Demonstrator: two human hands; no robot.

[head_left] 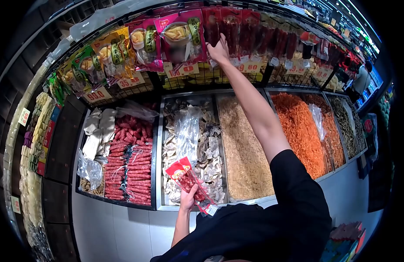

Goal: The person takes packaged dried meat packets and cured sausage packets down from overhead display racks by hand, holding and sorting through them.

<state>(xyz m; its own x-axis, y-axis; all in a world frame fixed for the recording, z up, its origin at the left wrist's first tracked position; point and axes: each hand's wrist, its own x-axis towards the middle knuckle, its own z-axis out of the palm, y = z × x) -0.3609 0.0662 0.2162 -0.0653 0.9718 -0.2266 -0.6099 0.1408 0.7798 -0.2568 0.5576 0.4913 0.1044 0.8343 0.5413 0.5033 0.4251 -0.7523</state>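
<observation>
One red packet [187, 178], left hand [188, 198] closed around

The left hand [188, 197] holds a red packet [192, 183]; the right hand [219, 50] reaches the hanging packets [237, 32] above the food bins [245, 148].

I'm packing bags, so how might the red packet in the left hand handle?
The red packet seems fairly stiff, extending nearly straight from the left hand. Its glossy plastic may feel slippery. Being flat, it probably wouldn't roll.
</observation>
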